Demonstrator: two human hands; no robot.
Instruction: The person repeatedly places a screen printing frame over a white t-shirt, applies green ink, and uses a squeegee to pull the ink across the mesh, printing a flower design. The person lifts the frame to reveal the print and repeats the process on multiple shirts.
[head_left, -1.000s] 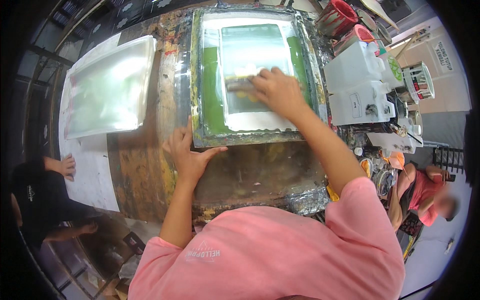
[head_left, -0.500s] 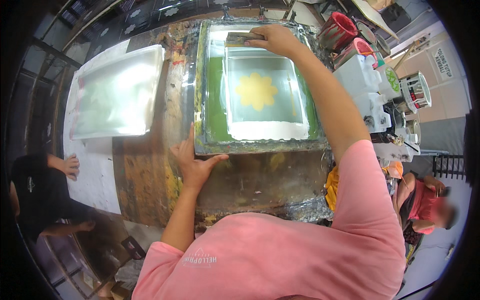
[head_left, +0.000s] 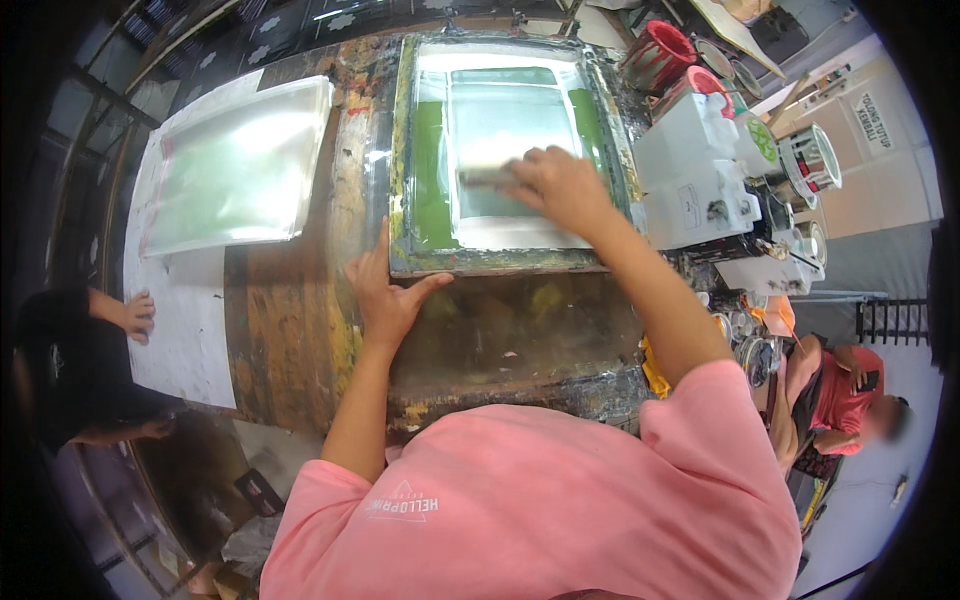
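Right hand [head_left: 565, 185] curls around a squeegee [head_left: 487, 177] in the upper middle of the frame, fingers wrapped tight over its top, blade pressed onto the mesh of the printing screen [head_left: 500, 150]. The squeegee looks stiff and light, probably slick with ink; best held from above along its back, as it is now. Left hand [head_left: 385, 295] lies flat and spread at the lower left corner of the screen frame [head_left: 480, 262], thumb along the lower rail, holding nothing.

The screen frame looks rigid, but the mesh is thin, taut and likely easy to damage. Green border and pale centre panel look wet.

Room: frame rails box the squeegee in on all sides. White containers [head_left: 690, 180] and red buckets [head_left: 655, 55] crowd the right edge, just beside the frame. Stained table [head_left: 290, 320] is open at left; a plastic-covered sheet [head_left: 235, 170] lies upper left, well apart. Another person's hand [head_left: 135, 315] rests on white paper [head_left: 185, 330] at far left.
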